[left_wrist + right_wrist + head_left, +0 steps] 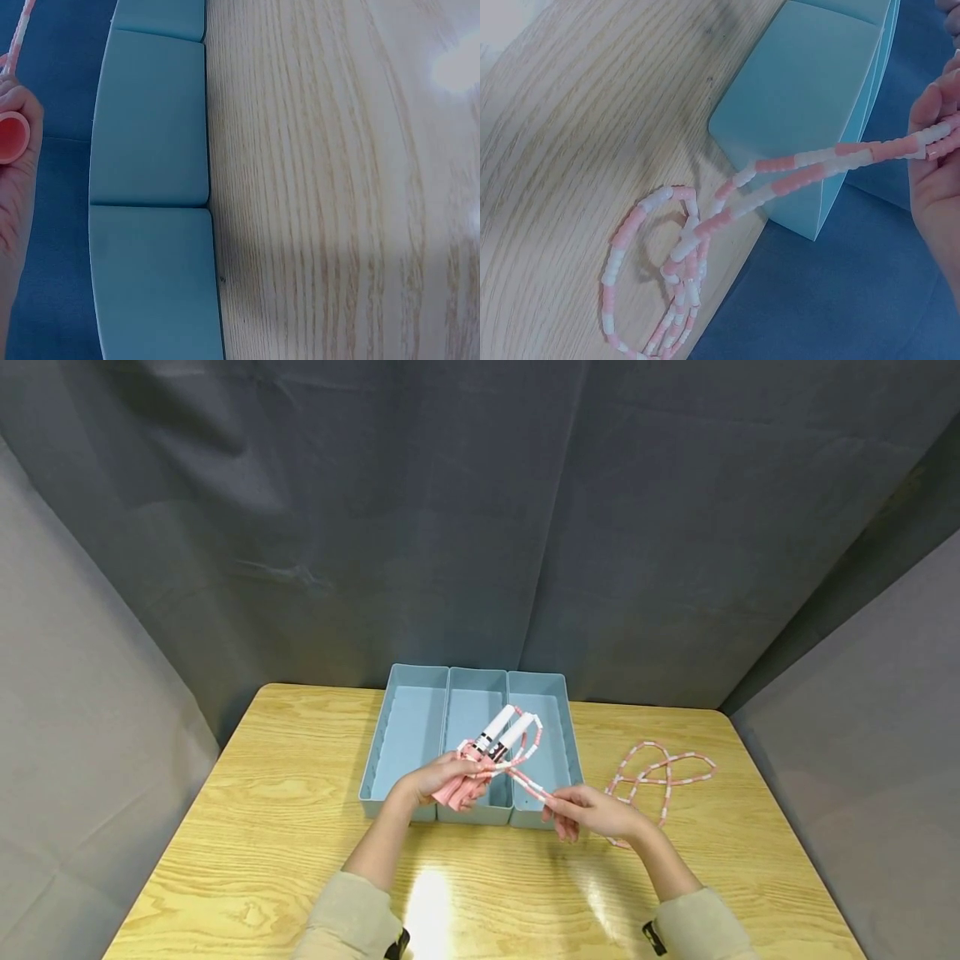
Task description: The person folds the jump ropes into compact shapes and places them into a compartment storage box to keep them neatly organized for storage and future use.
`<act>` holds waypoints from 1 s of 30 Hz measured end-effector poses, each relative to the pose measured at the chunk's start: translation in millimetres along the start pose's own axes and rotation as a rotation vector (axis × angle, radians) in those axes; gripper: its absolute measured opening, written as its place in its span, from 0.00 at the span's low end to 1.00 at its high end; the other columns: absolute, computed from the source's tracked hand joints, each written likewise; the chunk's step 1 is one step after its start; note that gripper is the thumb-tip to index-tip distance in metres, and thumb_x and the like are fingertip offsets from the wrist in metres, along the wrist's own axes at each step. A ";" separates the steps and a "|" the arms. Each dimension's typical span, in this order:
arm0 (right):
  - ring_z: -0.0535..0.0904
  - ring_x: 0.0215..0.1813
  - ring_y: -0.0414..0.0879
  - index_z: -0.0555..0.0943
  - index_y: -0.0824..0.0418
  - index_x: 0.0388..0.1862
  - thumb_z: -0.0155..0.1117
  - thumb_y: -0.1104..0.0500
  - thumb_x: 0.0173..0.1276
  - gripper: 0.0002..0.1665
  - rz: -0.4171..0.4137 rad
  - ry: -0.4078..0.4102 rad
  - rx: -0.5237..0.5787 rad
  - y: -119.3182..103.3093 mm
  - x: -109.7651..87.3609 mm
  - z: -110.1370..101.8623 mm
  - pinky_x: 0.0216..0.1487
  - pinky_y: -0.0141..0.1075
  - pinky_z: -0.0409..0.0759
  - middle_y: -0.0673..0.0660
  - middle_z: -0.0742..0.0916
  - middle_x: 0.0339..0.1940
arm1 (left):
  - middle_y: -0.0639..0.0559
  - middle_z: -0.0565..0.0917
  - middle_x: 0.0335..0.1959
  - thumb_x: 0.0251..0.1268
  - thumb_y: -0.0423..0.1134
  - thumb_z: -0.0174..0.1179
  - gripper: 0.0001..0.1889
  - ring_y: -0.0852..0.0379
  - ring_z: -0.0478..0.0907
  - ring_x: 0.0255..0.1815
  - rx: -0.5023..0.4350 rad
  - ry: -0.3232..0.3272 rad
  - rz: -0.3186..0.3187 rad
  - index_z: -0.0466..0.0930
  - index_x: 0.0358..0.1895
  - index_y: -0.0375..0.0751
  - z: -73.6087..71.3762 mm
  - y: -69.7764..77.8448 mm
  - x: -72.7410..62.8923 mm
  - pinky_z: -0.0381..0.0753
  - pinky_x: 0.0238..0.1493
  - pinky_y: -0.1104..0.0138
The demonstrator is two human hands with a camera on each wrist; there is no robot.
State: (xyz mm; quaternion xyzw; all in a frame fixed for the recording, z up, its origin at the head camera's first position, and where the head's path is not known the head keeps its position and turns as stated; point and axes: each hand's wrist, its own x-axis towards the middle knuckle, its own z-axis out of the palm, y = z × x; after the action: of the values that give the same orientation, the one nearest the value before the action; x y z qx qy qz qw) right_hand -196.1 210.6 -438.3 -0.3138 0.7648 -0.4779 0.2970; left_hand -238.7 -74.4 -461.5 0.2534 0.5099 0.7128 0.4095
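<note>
Jump rope [516,732] in hands [444,777] [596,811] near bins' edge [475,815]

Three trays side by side on desk [262,827], toward far edge: left tray [408,727], middle tray [467,700], right tray [557,756]. Back curtain [360,527] behind desk. Rope handles [516,732] above middle tray, in left hand [442,777]. Right hand [592,812] at right tray's near right corner, on the rope [668,782]. Rope spans between hands; remaining loops on desk, right of trays, beyond right forearm.
</note>
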 end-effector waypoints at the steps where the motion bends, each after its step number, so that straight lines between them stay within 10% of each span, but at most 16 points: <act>1: 0.74 0.21 0.54 0.75 0.72 0.37 0.38 0.59 0.75 0.20 -0.001 -0.002 -0.002 0.5 -0.2 -0.5 0.23 0.34 0.77 0.70 0.79 0.22 | 0.50 0.71 0.20 0.67 0.35 0.35 0.10 0.61 0.66 0.15 -0.002 0.001 -0.003 0.66 0.36 0.34 -2.0 -2.2 1.0 0.70 0.19 0.71; 10: 0.74 0.24 0.62 0.73 0.75 0.34 0.38 0.59 0.75 0.21 0.028 0.010 -0.006 1.2 -2.8 -2.3 0.26 0.37 0.79 0.70 0.79 0.22 | 0.51 0.73 0.19 0.64 0.40 0.45 0.10 0.61 0.69 0.15 -0.044 0.100 -0.034 0.70 0.34 0.35 -7.4 -9.2 1.6 0.70 0.18 0.71; 20: 0.66 0.18 0.34 0.73 0.62 0.26 0.41 0.57 0.74 0.18 -0.038 0.003 -0.163 -9.8 -1.1 -1.8 0.20 0.29 0.71 0.54 0.73 0.14 | 0.51 0.72 0.19 0.68 0.40 0.42 0.11 0.61 0.68 0.14 -0.034 0.093 -0.035 0.69 0.35 0.35 -7.7 -8.4 4.7 0.70 0.18 0.71; 30: 0.59 0.16 0.32 0.71 0.54 0.22 0.46 0.55 0.73 0.17 -0.038 0.012 -0.368 -38.8 0.8 -1.4 0.20 0.25 0.61 0.42 0.67 0.14 | 0.50 0.73 0.20 0.69 0.37 0.40 0.12 0.60 0.69 0.15 -0.014 0.101 -0.087 0.72 0.33 0.38 -1.1 -1.3 5.0 0.71 0.19 0.71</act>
State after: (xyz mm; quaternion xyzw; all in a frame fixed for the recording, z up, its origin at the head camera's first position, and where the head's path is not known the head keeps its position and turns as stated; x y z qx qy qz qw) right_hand -190.1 197.3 -402.3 -0.3744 0.8351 -0.3371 0.2208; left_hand -241.7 -70.6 -463.4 0.1917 0.5354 0.7098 0.4157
